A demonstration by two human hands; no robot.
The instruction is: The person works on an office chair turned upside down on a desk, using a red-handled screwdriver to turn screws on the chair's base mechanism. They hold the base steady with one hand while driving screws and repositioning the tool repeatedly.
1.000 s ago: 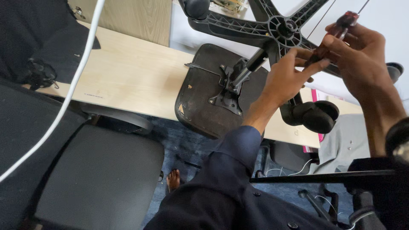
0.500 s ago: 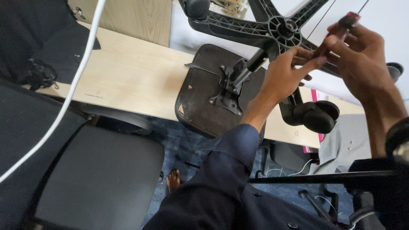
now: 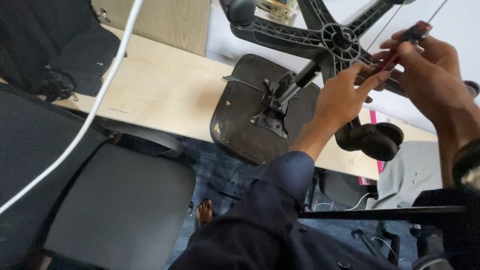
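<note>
An office chair lies upside down on a light wooden desk (image 3: 165, 95): its black seat underside (image 3: 245, 120) faces up, and the black star base (image 3: 320, 37) with a caster (image 3: 372, 140) sticks up toward me. My right hand (image 3: 432, 70) grips a small red-and-black tool (image 3: 407, 40), likely a screwdriver, close to the hub of the base. My left hand (image 3: 345, 95) sits just left of it, fingertips pinching near the tool's lower end beside the base arm. Dark blue sleeves cover my arms.
A second office chair with a grey seat (image 3: 115, 205) stands at lower left, under the desk edge. A white cable (image 3: 95, 107) hangs diagonally across the left. Black cloth or a bag (image 3: 55, 45) lies on the desk's far left. A bare foot (image 3: 204, 212) rests on blue carpet.
Both hands stay at the chair base. My left fingers have shifted slightly along the tool; the tool has tilted a little in my right hand.
</note>
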